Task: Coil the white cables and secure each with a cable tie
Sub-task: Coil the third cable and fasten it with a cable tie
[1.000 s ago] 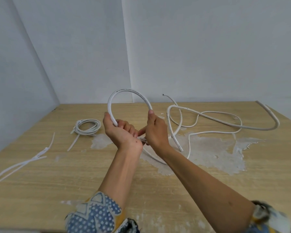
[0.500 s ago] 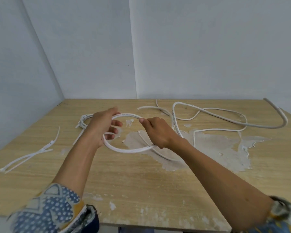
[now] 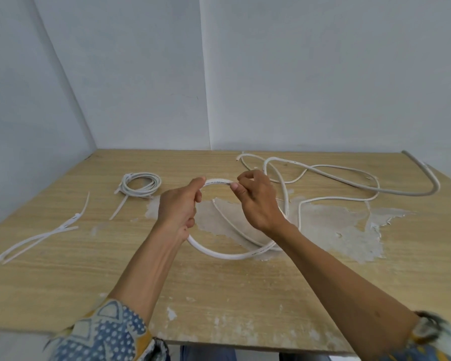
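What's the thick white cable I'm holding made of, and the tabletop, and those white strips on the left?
White cable: likely plastic-sheathed, smooth, slightly glossy; it holds a springy loop and bears print. Tabletop: seemingly wood-grain laminate, matte; its surface layer has peeled in pale patches. White strips: probably nylon cable ties, thin and flexible; too small to confirm.

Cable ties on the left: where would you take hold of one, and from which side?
Probably the far tail of the cable ties, pinched from above: it lies alone past the crossing, whereas the near ends lie close together. All lie flat on the table, so nothing slides under.
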